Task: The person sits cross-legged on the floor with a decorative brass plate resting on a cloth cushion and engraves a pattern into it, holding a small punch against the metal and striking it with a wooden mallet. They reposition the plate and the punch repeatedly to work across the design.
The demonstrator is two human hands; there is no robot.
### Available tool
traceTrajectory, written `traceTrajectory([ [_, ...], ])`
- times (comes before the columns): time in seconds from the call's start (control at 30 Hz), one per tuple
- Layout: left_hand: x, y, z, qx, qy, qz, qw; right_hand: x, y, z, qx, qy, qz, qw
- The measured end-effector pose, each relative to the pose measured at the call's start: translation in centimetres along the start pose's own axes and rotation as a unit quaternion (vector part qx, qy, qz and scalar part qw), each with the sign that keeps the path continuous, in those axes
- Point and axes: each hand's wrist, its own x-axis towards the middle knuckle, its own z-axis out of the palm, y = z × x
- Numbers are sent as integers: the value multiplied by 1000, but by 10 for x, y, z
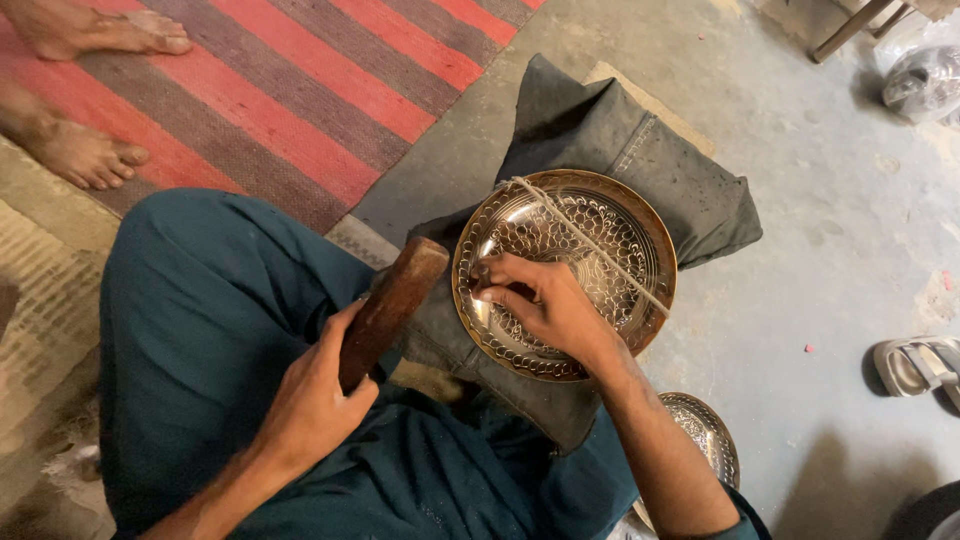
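A round brass plate [612,222] with a hammered dimple pattern lies on a dark grey cushion [620,130] in front of my lap. My right hand [548,308] rests on the plate's near half, fingers pinched together on a small tool that I cannot make out. A pale cord [590,240] runs across the plate from its upper left rim to its right rim. My left hand [315,400] grips a brown wooden mallet [395,295], whose head is raised just left of the plate.
A second patterned metal plate [708,430] lies on the concrete floor by my right elbow. Another person's bare feet [90,155] stand on a red-striped rug [300,80] at upper left. A sandal [915,365] and a plastic bag [925,80] lie at right.
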Motion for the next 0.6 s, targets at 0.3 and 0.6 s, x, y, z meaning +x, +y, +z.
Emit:
traceTrajectory([
  [0.3,9,-6,-1,88,53,54,993,1,1,-1,11,-3,-19,1000],
  [0.6,14,-2,2,145,64,100,982,0,1,1,14,-5,21,1000],
])
